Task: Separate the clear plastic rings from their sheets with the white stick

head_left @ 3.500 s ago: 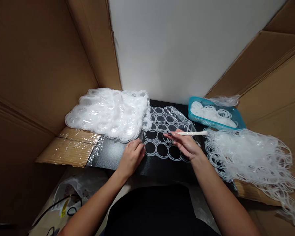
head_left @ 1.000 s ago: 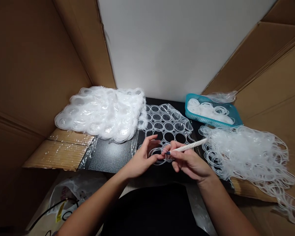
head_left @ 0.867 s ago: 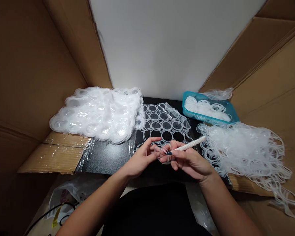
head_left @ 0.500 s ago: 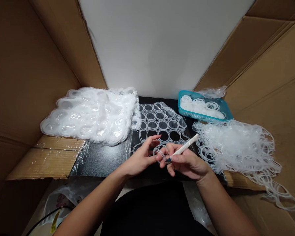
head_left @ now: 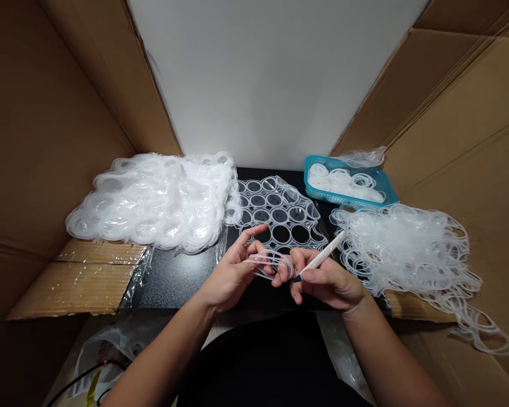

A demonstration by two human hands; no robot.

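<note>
Several thin translucent plastic rings (head_left: 271, 258) span the gap between my two hands. My left hand (head_left: 233, 277) has its thumb and bent fingers closed on one side of them, the index finger stretched out. My right hand (head_left: 328, 282) grips a slim white-handled tool (head_left: 323, 252) with a dark blue lower end; its tip is hidden by the fingers. The rings' other side lies at my right fingertips. Just beyond my hands, a clear plastic sheet (head_left: 299, 213) with rows of ring outlines and round holes lies on the black work surface (head_left: 176, 277).
A thick stack of ringed sheets (head_left: 156, 200) is at the left. At the back right stands a blue tray (head_left: 343, 199) of loose rings, with a tangled pile of cut sheet scraps (head_left: 411, 249) in front. Cardboard walls (head_left: 462, 124) flank the table.
My left hand has shifted slightly left and closed on the rings, which now stretch between both hands. My right hand keeps hold of the white tool, nearly in place.
</note>
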